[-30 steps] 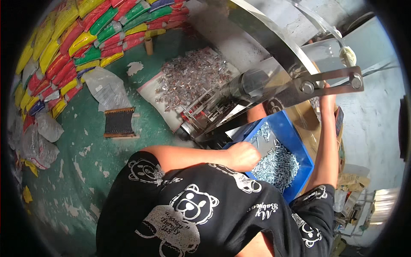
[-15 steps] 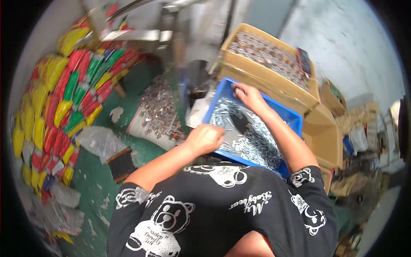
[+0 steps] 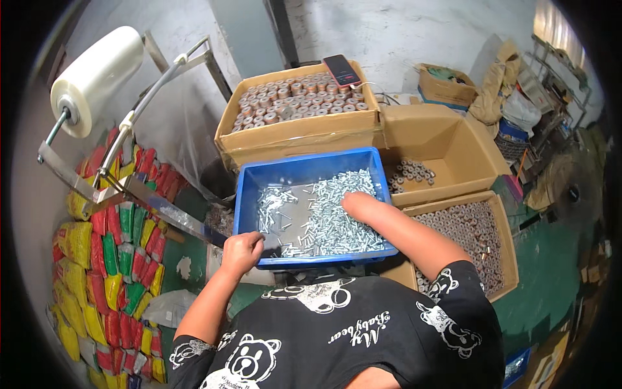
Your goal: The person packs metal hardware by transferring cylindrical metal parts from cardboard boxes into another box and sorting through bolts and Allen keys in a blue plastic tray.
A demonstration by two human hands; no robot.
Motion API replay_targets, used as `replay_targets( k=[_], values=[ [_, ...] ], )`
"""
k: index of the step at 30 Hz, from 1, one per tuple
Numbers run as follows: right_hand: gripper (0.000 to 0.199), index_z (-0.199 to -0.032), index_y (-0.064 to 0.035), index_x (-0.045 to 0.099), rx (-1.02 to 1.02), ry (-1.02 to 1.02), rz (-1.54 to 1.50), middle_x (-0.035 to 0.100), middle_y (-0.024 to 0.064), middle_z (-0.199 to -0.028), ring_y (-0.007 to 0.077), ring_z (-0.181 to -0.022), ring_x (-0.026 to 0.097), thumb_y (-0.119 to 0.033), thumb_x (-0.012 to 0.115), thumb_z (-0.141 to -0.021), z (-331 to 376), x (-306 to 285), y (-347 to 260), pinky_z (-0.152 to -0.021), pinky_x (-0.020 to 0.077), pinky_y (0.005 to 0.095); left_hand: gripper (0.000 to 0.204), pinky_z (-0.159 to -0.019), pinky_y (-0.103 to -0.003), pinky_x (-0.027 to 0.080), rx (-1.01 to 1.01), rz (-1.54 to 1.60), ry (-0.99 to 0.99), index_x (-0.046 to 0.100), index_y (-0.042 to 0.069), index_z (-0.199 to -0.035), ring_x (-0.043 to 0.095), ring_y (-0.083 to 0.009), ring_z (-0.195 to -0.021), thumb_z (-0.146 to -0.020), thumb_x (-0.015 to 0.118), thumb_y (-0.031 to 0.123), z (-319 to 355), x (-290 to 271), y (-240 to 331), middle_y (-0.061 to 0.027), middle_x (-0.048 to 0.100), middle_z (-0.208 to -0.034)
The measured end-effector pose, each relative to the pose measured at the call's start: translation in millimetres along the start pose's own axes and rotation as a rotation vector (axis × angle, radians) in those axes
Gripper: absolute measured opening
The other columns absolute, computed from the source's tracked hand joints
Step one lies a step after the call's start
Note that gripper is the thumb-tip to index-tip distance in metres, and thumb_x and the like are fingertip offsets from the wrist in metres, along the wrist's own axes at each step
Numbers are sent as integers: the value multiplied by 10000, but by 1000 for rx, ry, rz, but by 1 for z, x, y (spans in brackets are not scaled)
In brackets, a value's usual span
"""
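A blue plastic bin point(image 3: 311, 170) in front of me holds a heap of small silver screws point(image 3: 337, 220). My right hand point(image 3: 353, 202) is pushed into the screws on the bin's right side, its fingers buried among them. My left hand point(image 3: 241, 251) is closed in a fist at the bin's near left rim; whether it holds any screws is hidden.
A cardboard box point(image 3: 298, 136) of metal rings sits behind the bin with a phone point(image 3: 341, 70) on top. More ring boxes point(image 3: 473, 240) stand to the right. A film roll point(image 3: 97, 78) on a metal arm and stacked coloured packets point(image 3: 116, 259) are on the left.
The view has swung right, so the bin now sits centred. My right hand has slid from the bin's far edge down into the screws. My left fist stays at the near rim.
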State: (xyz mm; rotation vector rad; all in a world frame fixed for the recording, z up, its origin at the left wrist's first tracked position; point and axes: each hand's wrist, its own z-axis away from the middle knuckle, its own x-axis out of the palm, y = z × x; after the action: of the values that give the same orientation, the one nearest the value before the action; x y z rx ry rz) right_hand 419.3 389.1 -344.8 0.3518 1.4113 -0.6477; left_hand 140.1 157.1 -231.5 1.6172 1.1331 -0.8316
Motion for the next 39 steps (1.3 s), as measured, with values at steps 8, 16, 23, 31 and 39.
replay_targets(
  k=[8,16,23,31,39],
  values=[
    [138,-853,11,703,28,94,-121,678,219,-914,381,-888,666,-49,596,-789,-5,-19,0,-779,541,436,131,-640,-433,523,-12,-4,1,700,66,-830,653,-351,-698,-816,610,160,2,0,-5,-162,659,-744],
    [162,-962,-5,677,160,139,-889,648,125,-722,167,-678,637,-139,655,-873,8,-81,-13,-582,502,315,142,-649,-472,511,-8,12,56,654,50,-773,635,-372,-718,-809,607,179,5,4,-16,-164,643,-741],
    [273,-882,14,676,32,194,-708,657,116,-735,213,-647,615,-239,584,-923,-104,-53,-61,-596,486,343,161,-653,-483,513,-4,64,18,632,55,-749,640,-369,-696,-823,585,190,3,10,-21,-169,642,-713],
    [164,-851,-12,692,87,103,55,669,262,-894,442,-852,647,-104,558,-828,-160,14,-81,-738,512,501,138,-673,-477,532,1,274,67,632,50,-753,652,-367,-719,-784,601,180,10,27,-37,-162,653,-739],
    [208,-828,-83,573,290,-34,-886,452,-36,-595,63,-465,407,-238,591,-965,-115,-90,-166,-417,278,235,193,-649,-466,549,56,279,39,680,10,-691,688,-360,-688,-772,580,154,13,10,-43,-196,675,-699]
  ],
)
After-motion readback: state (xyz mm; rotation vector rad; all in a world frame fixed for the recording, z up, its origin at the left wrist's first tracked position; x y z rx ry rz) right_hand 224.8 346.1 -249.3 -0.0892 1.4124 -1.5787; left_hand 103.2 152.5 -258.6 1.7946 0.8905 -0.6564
